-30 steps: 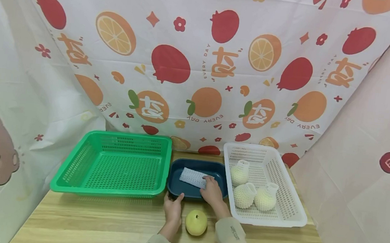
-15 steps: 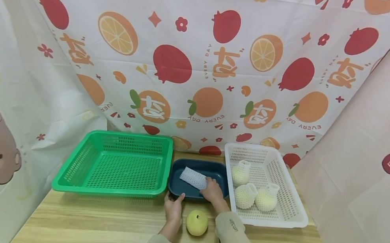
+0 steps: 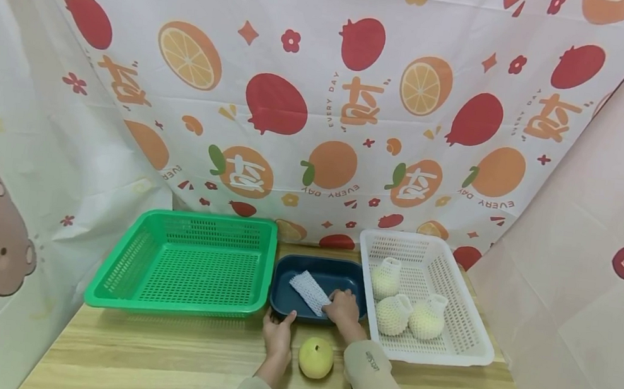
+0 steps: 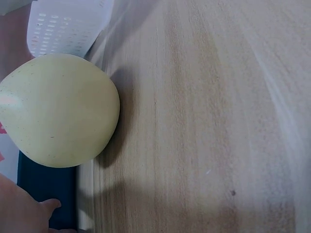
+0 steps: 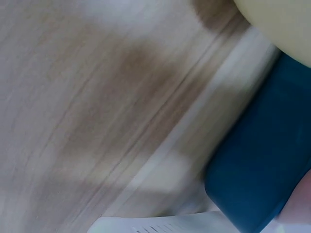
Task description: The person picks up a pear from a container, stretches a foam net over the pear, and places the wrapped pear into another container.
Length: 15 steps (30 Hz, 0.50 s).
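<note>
In the head view a white foam net sleeve [image 3: 310, 292] lies slantwise in the dark blue tray [image 3: 285, 306]. My right hand [image 3: 343, 309] reaches over the tray's front rim and pinches the sleeve's near right end; most of its fingertips are hidden. At the tray's front left corner, my left hand [image 3: 277, 336] touches the tray with thumb and fingers spread apart. A bare yellow pear [image 3: 316, 358] stands on the table between my forearms, stem up. In the left wrist view this pear [image 4: 60, 109] looms large beside the tray [image 4: 48, 187].
A green basket [image 3: 201, 275] stands left of the tray. The white basket [image 3: 452, 349] on the right holds three net-wrapped pears [image 3: 392, 315]. Wooden tabletop [image 3: 169, 357] stretches in front, and a fruit-printed cloth [image 3: 322, 94] hangs behind.
The foam sleeve has turned, its right end swinging toward the table's front. My right hand has shifted slightly right. The left hand and the bare pear stay in place.
</note>
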Motion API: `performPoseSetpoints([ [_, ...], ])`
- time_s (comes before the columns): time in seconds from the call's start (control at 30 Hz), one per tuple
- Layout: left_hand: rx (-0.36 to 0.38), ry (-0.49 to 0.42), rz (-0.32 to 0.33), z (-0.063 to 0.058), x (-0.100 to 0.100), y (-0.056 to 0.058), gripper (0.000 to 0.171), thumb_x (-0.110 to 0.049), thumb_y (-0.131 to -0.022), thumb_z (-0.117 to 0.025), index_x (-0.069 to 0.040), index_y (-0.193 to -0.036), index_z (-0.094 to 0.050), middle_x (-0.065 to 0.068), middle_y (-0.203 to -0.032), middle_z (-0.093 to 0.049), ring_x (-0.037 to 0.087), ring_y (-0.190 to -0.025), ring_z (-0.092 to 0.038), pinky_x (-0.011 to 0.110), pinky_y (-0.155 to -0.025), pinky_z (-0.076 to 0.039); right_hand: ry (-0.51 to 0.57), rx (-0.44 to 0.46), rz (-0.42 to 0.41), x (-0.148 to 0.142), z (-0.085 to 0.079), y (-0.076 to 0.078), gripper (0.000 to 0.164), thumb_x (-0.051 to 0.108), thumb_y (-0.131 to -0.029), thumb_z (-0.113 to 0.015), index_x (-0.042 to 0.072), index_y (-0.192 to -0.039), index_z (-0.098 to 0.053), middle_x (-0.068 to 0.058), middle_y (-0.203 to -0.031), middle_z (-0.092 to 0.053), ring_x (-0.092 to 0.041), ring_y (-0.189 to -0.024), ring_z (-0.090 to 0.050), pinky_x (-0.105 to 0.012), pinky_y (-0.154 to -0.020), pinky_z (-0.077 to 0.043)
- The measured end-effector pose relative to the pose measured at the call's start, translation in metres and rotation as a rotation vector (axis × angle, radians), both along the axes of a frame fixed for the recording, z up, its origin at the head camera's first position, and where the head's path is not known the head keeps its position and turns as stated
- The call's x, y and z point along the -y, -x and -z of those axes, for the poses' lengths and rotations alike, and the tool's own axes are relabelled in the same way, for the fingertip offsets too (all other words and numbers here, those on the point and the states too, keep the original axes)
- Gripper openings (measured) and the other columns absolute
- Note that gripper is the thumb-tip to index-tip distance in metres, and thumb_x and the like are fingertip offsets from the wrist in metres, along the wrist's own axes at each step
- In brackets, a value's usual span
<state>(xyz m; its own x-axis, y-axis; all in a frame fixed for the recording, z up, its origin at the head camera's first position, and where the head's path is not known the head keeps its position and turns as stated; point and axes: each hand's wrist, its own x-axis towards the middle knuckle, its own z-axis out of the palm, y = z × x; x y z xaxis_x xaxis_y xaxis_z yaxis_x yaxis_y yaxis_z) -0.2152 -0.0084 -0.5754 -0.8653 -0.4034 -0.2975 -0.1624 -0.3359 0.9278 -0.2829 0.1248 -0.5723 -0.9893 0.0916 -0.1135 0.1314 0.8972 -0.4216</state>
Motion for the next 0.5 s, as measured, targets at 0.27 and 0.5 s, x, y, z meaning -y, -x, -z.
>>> performPoseSetpoints([
  [0.27, 0.005, 0.006, 0.005, 0.0008, 0.0007, -0.0008, 0.072, -0.002, -0.087, -0.061, 0.01, -0.141, -0.014, 0.035, -0.14, -0.018, 0.043, -0.129, -0.02, 0.046, -0.102, -0.025, 0.073, -0.025, 0.024, -0.0003, 0.0022, 0.0004, 0.024, 0.019, -0.075, -0.073, 0.01, -0.093, -0.059, -0.006, -0.085, -0.06, -0.023, -0.077, -0.056, -0.04, -0.067, -0.046],
  [0.5, 0.006, 0.005, 0.013, 0.0025, 0.0011, -0.0013, 0.072, -0.003, -0.087, -0.061, 0.009, -0.141, -0.014, 0.034, -0.142, -0.017, 0.043, -0.129, -0.018, 0.046, -0.102, -0.026, 0.074, -0.093, 0.027, -0.0009, 0.001, -0.0029, 0.032, 0.017, -0.073, -0.075, 0.006, -0.1, -0.063, -0.009, -0.089, -0.056, -0.028, -0.082, -0.057, -0.041, -0.07, -0.047],
])
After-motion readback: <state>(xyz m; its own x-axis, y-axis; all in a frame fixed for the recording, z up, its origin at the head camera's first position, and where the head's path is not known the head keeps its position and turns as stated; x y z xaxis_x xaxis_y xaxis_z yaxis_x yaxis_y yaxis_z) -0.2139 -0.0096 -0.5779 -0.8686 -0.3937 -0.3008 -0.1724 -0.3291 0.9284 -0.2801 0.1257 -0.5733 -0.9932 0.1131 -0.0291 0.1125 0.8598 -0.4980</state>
